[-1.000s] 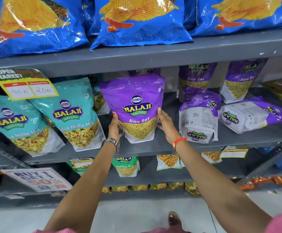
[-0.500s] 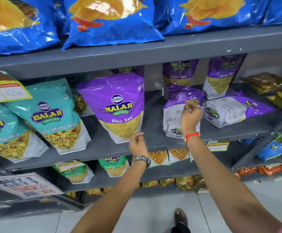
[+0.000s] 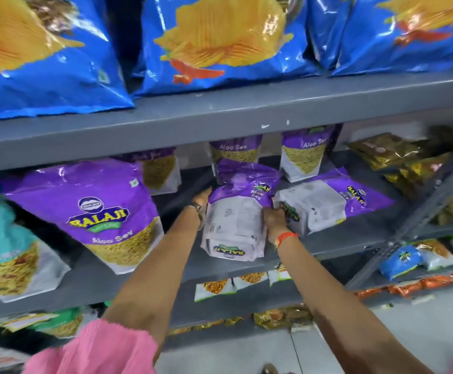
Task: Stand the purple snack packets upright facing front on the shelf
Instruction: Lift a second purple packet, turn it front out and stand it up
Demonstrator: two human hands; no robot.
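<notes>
The grey shelf (image 3: 328,247) is crossing mid-frame. At centre left an Aloo Sev packet (image 3: 90,211) is already standing front-out. At centre I am clasping the back-facing purple packet (image 3: 236,220), which is sitting upside down: my left hand (image 3: 202,197) is pressing its left edge, my right hand (image 3: 274,217) its right edge. Risks: the slick pouch could slip while I am turning it, and my right hand is touching the fallen packet (image 3: 325,201), which could get nudged off the edge.
</notes>
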